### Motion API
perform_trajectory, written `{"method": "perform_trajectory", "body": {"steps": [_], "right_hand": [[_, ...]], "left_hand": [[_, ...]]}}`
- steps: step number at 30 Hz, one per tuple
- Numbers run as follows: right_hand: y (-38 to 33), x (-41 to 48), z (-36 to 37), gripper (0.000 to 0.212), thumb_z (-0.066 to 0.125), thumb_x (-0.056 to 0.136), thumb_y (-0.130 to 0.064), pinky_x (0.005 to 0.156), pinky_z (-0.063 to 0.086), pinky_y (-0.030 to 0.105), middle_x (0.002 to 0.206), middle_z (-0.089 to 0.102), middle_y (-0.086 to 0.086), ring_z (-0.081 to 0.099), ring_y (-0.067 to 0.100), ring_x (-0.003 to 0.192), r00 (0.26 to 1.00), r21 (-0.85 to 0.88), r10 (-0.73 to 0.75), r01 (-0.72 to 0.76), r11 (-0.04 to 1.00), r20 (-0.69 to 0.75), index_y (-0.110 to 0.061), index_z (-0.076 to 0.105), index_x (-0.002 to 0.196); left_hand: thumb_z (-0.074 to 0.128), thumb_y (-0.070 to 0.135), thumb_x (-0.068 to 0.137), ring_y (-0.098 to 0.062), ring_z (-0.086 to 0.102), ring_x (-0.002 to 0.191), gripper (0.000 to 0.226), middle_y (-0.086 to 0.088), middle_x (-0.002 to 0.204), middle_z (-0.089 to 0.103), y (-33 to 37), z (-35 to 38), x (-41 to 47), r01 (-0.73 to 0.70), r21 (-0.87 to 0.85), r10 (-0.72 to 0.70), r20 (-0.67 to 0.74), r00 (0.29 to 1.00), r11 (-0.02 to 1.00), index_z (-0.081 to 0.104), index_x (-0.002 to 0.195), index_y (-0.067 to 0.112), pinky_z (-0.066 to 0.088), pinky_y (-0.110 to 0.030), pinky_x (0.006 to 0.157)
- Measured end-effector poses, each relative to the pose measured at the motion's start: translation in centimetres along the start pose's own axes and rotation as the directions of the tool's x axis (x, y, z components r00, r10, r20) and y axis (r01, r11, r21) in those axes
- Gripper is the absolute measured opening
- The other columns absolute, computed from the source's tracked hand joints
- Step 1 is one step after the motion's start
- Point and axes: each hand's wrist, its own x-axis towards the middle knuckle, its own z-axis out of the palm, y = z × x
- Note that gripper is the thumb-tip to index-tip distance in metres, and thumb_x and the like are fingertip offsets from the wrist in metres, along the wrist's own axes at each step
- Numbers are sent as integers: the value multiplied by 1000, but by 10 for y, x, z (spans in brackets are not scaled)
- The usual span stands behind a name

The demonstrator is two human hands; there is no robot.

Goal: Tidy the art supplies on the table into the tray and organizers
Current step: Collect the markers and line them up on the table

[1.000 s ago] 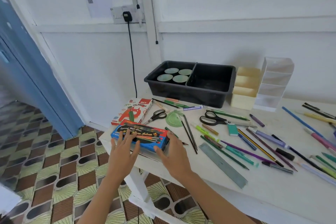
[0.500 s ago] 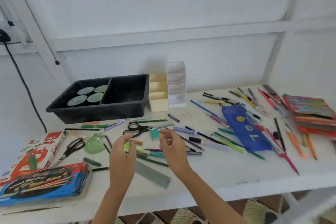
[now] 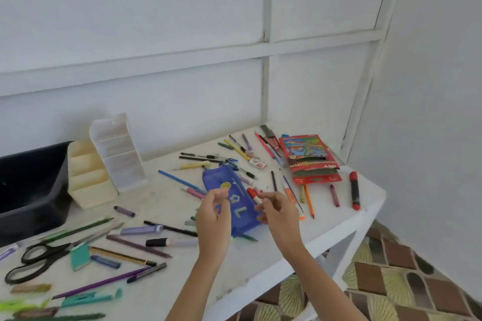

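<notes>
Both my hands hover over a blue zip pouch (image 3: 236,185) in the middle of the white table (image 3: 336,219). My left hand (image 3: 212,219) and my right hand (image 3: 279,212) have loosely curled fingers, and I see nothing held in either. A red and white marker (image 3: 253,195) lies just beyond my right fingertips. Many pens, pencils and crayons lie scattered around. The black tray (image 3: 31,190) stands at the far left, with a cream organizer (image 3: 88,177) and a clear organizer (image 3: 120,151) beside it.
Black scissors (image 3: 36,255) and a teal eraser (image 3: 79,257) lie at the front left. A red pack of coloured pencils (image 3: 310,161) and a fat red crayon (image 3: 354,190) sit near the right corner. The table's front edge runs diagonally, with patterned floor below.
The view has swung right, away from the blue pencil box at the left end. Both hands left that box and moved rightward along the table to the blue pouch.
</notes>
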Motion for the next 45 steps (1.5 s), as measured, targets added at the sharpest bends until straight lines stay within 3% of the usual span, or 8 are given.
{"method": "perform_trajectory", "body": {"steps": [9,13,18,21,26,31,39,45], "right_hand": [[1,84,-104,16,55,90,-5,67,42,13,90,63,-3,57,13,83,970,-250,-125,71,966,-207,-19,63,91],[5,127,-133,20,52,90,-8,88,47,33,106,51,2,50,20,105,964,-450,-165,56,891,-207,-17,61,106],[18,164,-150,42,55,90,-21,100,32,35,124,46,11,34,25,115,968,-676,-213,69,734,-134,-13,47,130],[24,177,-152,46,50,93,-32,98,25,33,127,50,8,35,25,117,987,-726,-130,22,687,-93,-15,41,135],[29,179,-144,40,48,94,-36,104,20,37,129,49,-1,34,18,123,982,-704,-151,29,710,-112,-23,43,131],[21,176,-108,39,54,92,-30,105,27,35,125,52,-3,36,14,121,950,-565,-304,215,796,-67,-24,47,130],[22,179,-41,42,46,95,-35,104,25,33,132,51,-1,38,19,126,926,-629,-286,377,679,247,-20,46,134],[30,177,-28,42,39,98,-36,106,25,32,133,48,2,34,20,126,900,-694,-223,432,576,375,-18,45,135]], "left_hand": [[50,9,94,-5,57,101,24,8,107,62,14,128,16,42,7,-42,217,975,999,60,113,18,41,-4,74],[49,19,96,-6,48,114,32,9,124,53,13,168,31,79,30,-84,300,950,996,52,127,19,38,-15,90],[46,21,97,0,37,116,42,9,130,40,6,205,51,126,77,-146,356,923,989,40,138,21,33,-17,97],[47,25,96,-10,41,126,42,4,137,43,-5,219,61,184,59,-193,343,919,981,40,137,27,39,-36,106],[50,19,95,-10,45,120,36,5,125,46,-10,226,64,147,44,-153,205,967,988,47,131,22,45,-30,98],[50,14,96,-8,48,114,33,4,128,43,-13,209,71,53,-45,-54,-24,998,998,52,128,20,55,-19,74],[50,20,95,-18,56,108,32,-3,123,55,-49,147,100,135,223,-78,-247,966,966,51,126,21,54,-44,84],[51,17,91,-32,50,120,36,-13,124,57,-64,134,102,195,433,-109,-215,970,880,52,127,11,43,-51,98]]}}
